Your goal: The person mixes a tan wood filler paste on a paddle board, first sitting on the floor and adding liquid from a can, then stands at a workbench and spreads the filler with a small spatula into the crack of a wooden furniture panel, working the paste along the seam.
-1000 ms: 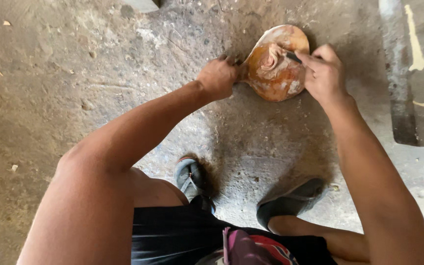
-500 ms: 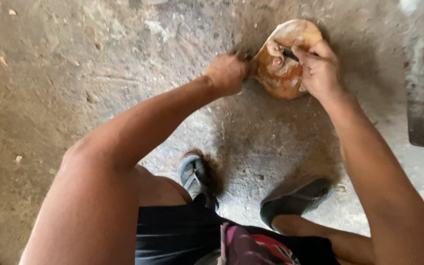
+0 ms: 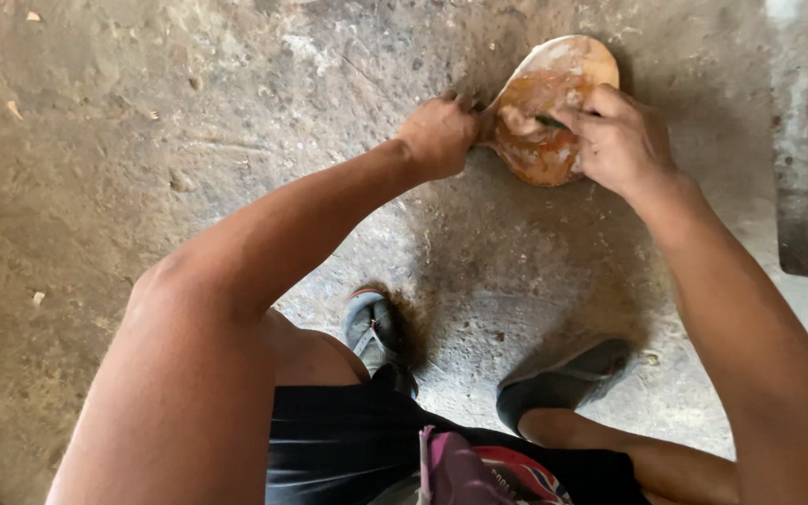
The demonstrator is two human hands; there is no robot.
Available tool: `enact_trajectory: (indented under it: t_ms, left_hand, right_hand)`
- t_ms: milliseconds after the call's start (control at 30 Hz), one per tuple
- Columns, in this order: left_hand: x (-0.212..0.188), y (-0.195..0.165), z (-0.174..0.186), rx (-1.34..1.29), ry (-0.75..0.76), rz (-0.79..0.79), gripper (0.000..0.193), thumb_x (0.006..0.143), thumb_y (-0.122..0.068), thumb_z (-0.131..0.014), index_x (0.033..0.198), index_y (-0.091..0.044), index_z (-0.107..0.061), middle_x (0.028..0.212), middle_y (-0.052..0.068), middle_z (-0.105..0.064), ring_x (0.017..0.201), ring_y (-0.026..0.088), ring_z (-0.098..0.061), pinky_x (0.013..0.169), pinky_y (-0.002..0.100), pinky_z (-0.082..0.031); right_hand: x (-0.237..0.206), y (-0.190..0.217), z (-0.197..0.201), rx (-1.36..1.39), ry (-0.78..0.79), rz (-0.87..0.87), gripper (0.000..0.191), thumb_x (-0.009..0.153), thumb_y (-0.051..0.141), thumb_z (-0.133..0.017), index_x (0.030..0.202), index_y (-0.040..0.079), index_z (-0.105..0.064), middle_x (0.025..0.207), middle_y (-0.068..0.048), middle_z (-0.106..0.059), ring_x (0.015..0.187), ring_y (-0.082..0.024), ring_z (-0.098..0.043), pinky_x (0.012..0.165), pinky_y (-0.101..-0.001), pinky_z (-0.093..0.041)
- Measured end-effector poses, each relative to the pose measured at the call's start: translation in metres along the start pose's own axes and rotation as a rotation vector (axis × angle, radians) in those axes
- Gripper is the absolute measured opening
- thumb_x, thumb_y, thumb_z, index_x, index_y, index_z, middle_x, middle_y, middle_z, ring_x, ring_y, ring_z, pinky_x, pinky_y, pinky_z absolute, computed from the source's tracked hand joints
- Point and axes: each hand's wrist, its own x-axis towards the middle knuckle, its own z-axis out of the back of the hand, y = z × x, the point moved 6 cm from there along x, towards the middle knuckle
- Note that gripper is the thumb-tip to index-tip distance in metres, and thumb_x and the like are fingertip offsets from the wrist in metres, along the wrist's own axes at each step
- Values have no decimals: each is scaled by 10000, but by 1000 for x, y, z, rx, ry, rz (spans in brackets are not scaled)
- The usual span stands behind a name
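Note:
A round, orange-brown clay-smeared object (image 3: 554,112), like a shallow bowl or disc, lies on the dusty concrete floor (image 3: 142,140) at the top centre. My left hand (image 3: 441,131) grips its left rim with the fingers curled. My right hand (image 3: 617,138) rests over its right side and pinches a thin dark tool (image 3: 550,120) whose tip lies on the wet orange surface. Part of the object is hidden under my right hand.
My two feet in dark sandals (image 3: 374,327) (image 3: 568,379) stand on the floor below the object. A grey slab with pale paint marks (image 3: 801,140) runs along the right edge. Small chips and debris dot the floor at left.
The view has shifted slightly, so the object sits a little higher and more to the right. My right hand has slid further over the object. My left hand keeps its grip on the rim.

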Motion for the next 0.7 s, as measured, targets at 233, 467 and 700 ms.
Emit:
enact_trajectory:
  t_ms: [233, 467, 700]
  left_hand:
    - [0, 4, 1, -16, -77, -19, 501, 795, -72, -659, 1262, -251, -685, 1224, 180, -624, 1155, 382, -597, 901, 478, -529]
    - [4, 4, -2, -24, -97, -41, 424, 774, -68, -665, 1161, -231, -723, 1138, 157, -683, 1076, 363, -651, 851, 480, -552]
    - [2, 4, 1, -40, -98, -33, 344, 791, -113, -676, 1113, -214, -743, 1149, 171, -695, 1035, 367, -680, 845, 486, -560]
  right_hand:
    - [-52, 31, 18, -9, -270, -213, 358, 1018, -52, -645, 1305, 117, -778, 926, -98, -575, 795, -262, -595, 678, -403, -515]
    - [-64, 84, 1, 33, -313, -249, 405, 971, -69, -629, 1315, 110, -749, 926, -122, -582, 820, -307, -616, 718, -424, -525]
    - [-59, 92, 10, 57, -370, -443, 463, 893, -120, -619, 1300, 67, -736, 936, -128, -591, 870, -304, -628, 764, -421, -528]
